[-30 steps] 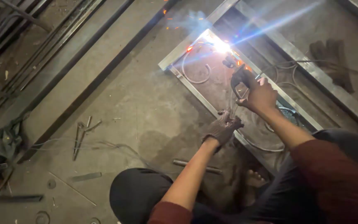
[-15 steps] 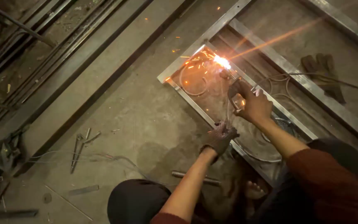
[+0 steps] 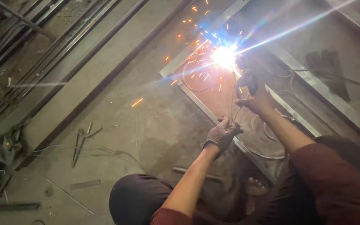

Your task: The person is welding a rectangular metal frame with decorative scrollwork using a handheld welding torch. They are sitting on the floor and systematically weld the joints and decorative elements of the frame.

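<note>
Arc is struck at the metal frame (image 3: 313,83) corner on the floor; weld judged underway, unfinished. Right hand (image 3: 258,100) is closed on the electrode holder (image 3: 247,81); gloved left hand (image 3: 223,134) is closed around the rod (image 3: 232,96).

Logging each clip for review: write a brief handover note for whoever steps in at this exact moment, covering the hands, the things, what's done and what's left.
Left hand, gloved, is closed on a thin welding rod and steadies it. Right hand, bare, grips the electrode holder.
The arc burns bright at the corner of the metal frame lying on the concrete floor; sparks scatter. A spare pair of gloves lies beyond the frame, pliers to the left.
Done: arc struck at this corner. Left: the glare hides the joint, so check the seam; other corners are not visible.
</note>
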